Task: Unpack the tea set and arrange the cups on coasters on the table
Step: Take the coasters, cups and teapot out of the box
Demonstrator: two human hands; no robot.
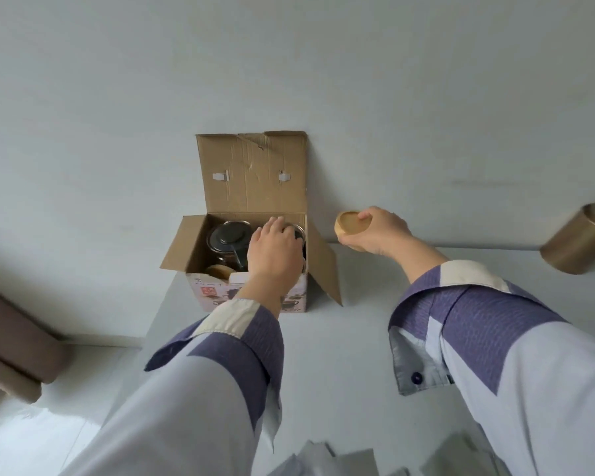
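The open brown box (251, 173) is creased matt corrugated cardboard. Inside, the dark-lidded teapot (228, 239) looks glossy. The round tan coaster (352, 225) appears smooth wood. The gold cylindrical tin (579, 239) is satin metal on a matt white worktop (340, 338).

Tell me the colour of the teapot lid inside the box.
Black, on the teapot lid in the open box; head view.

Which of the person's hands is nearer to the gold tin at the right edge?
Right. The right hand, holding a wooden coaster, is between the cardboard box and the gold tin; the left hand reaches into the box, farther away.
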